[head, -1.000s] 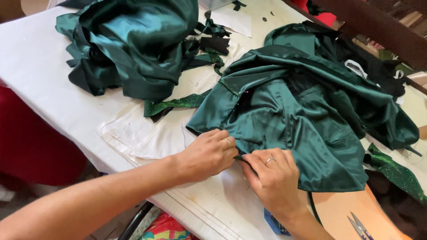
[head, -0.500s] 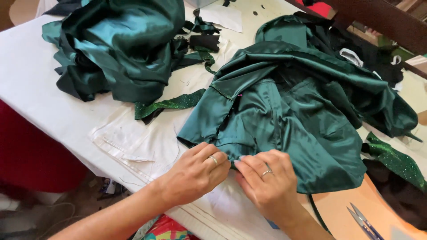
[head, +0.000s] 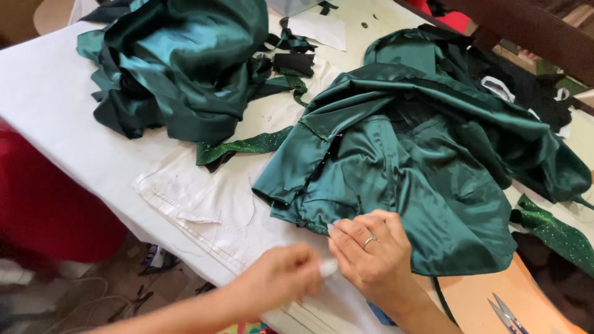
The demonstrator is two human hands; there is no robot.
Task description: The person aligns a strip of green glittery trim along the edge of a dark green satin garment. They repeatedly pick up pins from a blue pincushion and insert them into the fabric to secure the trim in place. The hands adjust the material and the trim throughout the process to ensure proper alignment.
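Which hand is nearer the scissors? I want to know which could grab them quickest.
Right. The right hand rests on the green satin garment, just up-left of the scissors; the left hand is farther left, beyond the right hand.

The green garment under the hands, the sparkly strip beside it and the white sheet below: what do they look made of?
The green garment, pressed by the right hand, looks like satin: smooth, with soft sheen along its folds. The sparkly strip looks like glitter or sequin fabric, with a speckled shine. The white sheet looks like matte woven cloth, stitched along one edge. The left hand is blurred.
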